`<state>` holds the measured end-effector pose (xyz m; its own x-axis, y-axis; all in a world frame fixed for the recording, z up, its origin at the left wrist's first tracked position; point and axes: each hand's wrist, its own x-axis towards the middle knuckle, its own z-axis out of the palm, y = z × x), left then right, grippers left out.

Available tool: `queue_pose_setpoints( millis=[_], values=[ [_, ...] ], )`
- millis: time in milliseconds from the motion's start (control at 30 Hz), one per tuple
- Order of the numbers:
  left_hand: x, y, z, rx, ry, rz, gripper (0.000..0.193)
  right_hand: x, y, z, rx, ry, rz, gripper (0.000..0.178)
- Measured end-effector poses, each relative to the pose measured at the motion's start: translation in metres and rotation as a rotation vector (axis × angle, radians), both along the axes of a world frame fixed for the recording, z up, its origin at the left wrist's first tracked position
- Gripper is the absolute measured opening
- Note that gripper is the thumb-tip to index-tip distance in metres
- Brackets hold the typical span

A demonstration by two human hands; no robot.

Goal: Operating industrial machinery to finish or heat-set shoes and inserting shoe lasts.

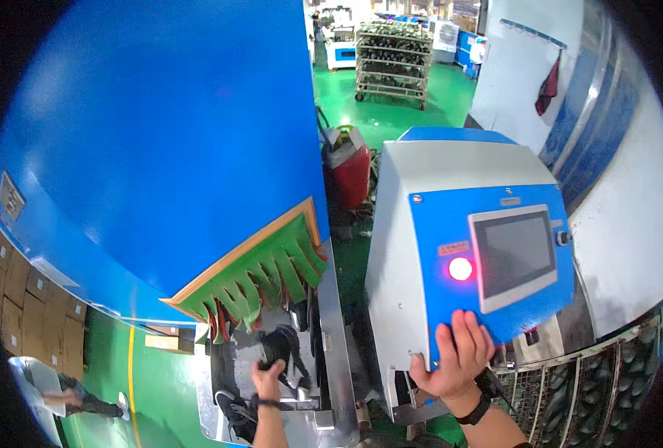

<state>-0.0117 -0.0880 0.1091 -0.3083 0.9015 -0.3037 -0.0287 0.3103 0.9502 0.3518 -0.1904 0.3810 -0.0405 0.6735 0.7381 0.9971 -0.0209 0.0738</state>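
Note:
My left hand [267, 379], with a dark band at its wrist, is closed on a black shoe [277, 347] on the metal conveyor surface. Its fingers are partly hidden behind the hand and shoe. Another dark shoe with a pale sole edge [234, 412] lies at the near left of this surface. Over the conveyor opening hangs a slit green strip curtain [253, 287]. My right hand [460, 357], wearing a dark watch, rests with stretched fingers against the lower left of a blue control panel [436, 224]. Above those fingers are a glowing red button [460, 269] and a dark screen [516, 252].
A big blue machine housing [182, 127] rises at the left. Racks of shoes stand at the lower right [593, 388] and far back [393, 63]. Stacked cartons [36, 306] and a person's legs [96, 403] are at the far left. A red container [350, 175] stands between the machines.

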Motion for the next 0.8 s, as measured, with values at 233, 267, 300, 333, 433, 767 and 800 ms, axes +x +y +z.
queue_pose_setpoints(
  millis=[233, 267, 300, 333, 433, 767, 800],
  values=[
    [0.098, -0.167, 0.168, 0.213, -0.917, -0.258, 0.07, -0.024, -0.087, -0.025, -0.244, 0.722, 0.818, 0.093],
    [0.108, -0.189, 0.173, 0.133, -0.872, -0.36, 0.077, -0.033, -0.097, -0.02, -0.457, 1.051, 0.803, 0.104],
    [0.119, -0.21, 0.174, 0.048, -0.823, -0.462, 0.084, -0.035, -0.11, -0.016, -0.679, 1.376, 0.758, 0.115],
    [0.126, -0.228, 0.172, 0.002, -0.834, -0.482, 0.092, -0.017, -0.12, -0.05, -0.811, 1.765, 0.934, 0.12],
    [0.144, -0.217, 0.203, -0.062, -0.532, -0.957, 0.097, 0.041, -0.141, -0.066, -0.903, 1.96, 0.859, 0.111],
    [0.234, -0.295, 0.194, -0.053, -0.158, -1.409, 0.029, 0.141, -0.251, -0.106, -0.746, 2.776, -0.012, 0.032],
    [0.236, -0.303, 0.204, -0.188, -0.393, -1.473, 0.028, 0.158, -0.266, -0.117, -0.634, 2.674, 0.086, 0.045]
  ],
)
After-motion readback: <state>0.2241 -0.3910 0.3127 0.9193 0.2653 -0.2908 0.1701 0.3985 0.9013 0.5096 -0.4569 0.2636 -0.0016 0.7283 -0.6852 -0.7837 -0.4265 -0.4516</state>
